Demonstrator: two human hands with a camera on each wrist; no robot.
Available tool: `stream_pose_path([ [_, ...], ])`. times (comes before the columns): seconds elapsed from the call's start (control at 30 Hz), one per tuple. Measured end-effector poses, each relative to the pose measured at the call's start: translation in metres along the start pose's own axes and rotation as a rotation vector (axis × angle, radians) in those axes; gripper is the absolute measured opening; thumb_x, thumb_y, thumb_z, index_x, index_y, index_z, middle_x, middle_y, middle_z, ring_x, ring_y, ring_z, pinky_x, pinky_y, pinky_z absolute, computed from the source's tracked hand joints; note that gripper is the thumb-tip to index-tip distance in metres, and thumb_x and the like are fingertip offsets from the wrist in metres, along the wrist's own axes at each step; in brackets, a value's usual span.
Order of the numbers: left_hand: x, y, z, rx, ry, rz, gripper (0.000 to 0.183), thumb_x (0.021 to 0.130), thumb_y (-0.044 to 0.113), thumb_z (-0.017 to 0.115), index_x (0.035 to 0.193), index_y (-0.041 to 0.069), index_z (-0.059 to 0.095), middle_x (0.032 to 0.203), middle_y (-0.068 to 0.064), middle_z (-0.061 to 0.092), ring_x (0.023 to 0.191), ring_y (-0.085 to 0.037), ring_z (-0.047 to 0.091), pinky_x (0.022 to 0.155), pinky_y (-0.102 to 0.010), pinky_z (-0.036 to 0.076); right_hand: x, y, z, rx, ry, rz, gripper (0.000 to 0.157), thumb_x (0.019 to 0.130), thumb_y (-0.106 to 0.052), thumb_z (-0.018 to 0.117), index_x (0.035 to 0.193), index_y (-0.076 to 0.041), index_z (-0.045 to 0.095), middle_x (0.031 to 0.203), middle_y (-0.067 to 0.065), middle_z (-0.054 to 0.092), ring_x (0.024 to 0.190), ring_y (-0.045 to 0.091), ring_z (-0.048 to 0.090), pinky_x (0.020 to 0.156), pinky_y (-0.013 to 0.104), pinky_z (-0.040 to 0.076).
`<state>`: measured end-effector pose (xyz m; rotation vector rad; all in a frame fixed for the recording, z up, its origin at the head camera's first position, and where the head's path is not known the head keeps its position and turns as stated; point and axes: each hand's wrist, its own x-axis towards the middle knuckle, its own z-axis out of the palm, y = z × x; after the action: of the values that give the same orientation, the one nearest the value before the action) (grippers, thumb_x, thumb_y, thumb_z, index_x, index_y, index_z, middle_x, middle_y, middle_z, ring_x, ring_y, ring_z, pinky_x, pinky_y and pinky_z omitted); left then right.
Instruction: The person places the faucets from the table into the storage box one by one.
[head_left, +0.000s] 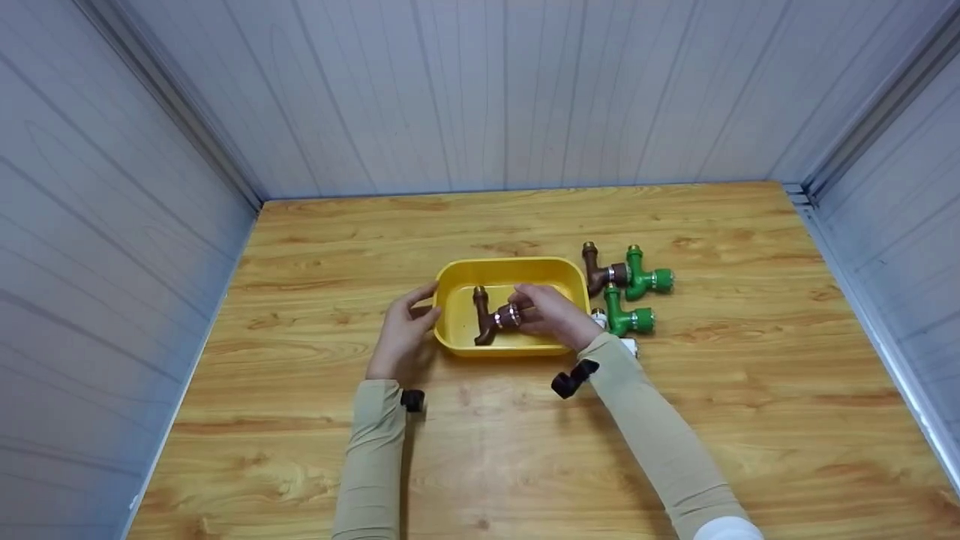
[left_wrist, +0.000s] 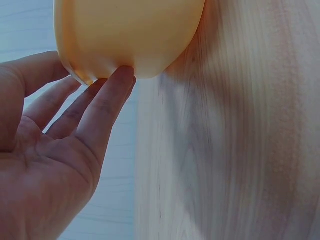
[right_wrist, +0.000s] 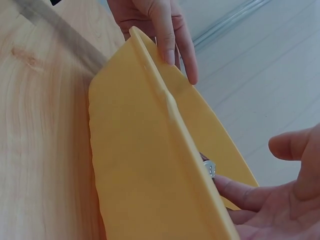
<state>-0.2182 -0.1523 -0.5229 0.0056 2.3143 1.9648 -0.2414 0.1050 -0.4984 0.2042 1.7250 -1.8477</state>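
Note:
A brown tap (head_left: 486, 319) with a metal-banded handle lies inside a yellow plastic tub (head_left: 511, 351). At the tub's left end, my left hand (head_left: 403, 330) grips the rim; in the left wrist view its fingers (left_wrist: 107, 105) lie along the outer wall. My right hand (head_left: 553, 311) reaches over the right side into the tub, fingertips right at the tap's handle. In the right wrist view its thumb (right_wrist: 287, 145) stands apart from the fingers, and the tub's near wall hides most of the tap.
Right of the tub lie another brown tap (head_left: 596, 274), an upper green tap (head_left: 641, 277) and a lower green tap (head_left: 624, 316). White fittings (head_left: 630, 346) show partly behind the right wrist. Panelled walls (head_left: 480, 97) border the wooden table (head_left: 480, 450) at the back and sides.

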Motion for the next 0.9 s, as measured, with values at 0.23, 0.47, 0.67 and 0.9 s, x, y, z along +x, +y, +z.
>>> stream_pose_path([
  [0.23, -0.001, 0.001, 0.001, -0.005, 0.013, 0.005, 0.045, 0.093, 0.0, 0.06, 0.137, 0.004, 0.052, 0.136, -0.017, 0.049, 0.111, -0.034, 0.056, 0.089, -0.035, 0.05, 0.001, 0.001, 0.002, 0.051, 0.006, 0.01, 0.049, 0.102, -0.03, 0.04, 0.128, 0.012, 0.046, 0.11, 0.014, 0.054, 0.093, 0.024, 0.056, 0.1, 0.049, 0.039],
  [0.47, -0.001, 0.001, 0.001, -0.005, 0.008, 0.011, 0.045, 0.093, -0.001, 0.059, 0.137, 0.003, 0.052, 0.136, -0.018, 0.049, 0.11, -0.032, 0.057, 0.09, -0.036, 0.049, 0.001, 0.001, 0.001, 0.082, 0.009, 0.022, 0.048, 0.102, -0.029, 0.041, 0.127, 0.012, 0.046, 0.115, 0.015, 0.052, 0.095, 0.024, 0.053, 0.1, 0.048, 0.039],
  [0.67, -0.002, 0.005, 0.0, 0.021, -0.006, 0.007, 0.045, 0.093, 0.0, 0.059, 0.137, 0.003, 0.051, 0.138, -0.018, 0.048, 0.111, -0.031, 0.057, 0.088, -0.034, 0.05, -0.003, -0.002, -0.004, 0.005, -0.003, 0.011, 0.05, 0.102, -0.031, 0.042, 0.129, 0.01, 0.046, 0.129, 0.02, 0.049, 0.108, 0.029, 0.052, 0.1, 0.047, 0.041],
  [0.9, 0.0, 0.001, -0.001, -0.01, -0.007, -0.016, 0.046, 0.094, 0.002, 0.06, 0.138, 0.005, 0.051, 0.138, -0.016, 0.048, 0.113, -0.031, 0.055, 0.089, -0.034, 0.049, -0.006, -0.002, -0.011, -0.021, -0.037, -0.032, 0.05, 0.103, -0.029, 0.041, 0.133, 0.01, 0.043, 0.136, 0.025, 0.043, 0.119, 0.037, 0.048, 0.102, 0.049, 0.04],
])
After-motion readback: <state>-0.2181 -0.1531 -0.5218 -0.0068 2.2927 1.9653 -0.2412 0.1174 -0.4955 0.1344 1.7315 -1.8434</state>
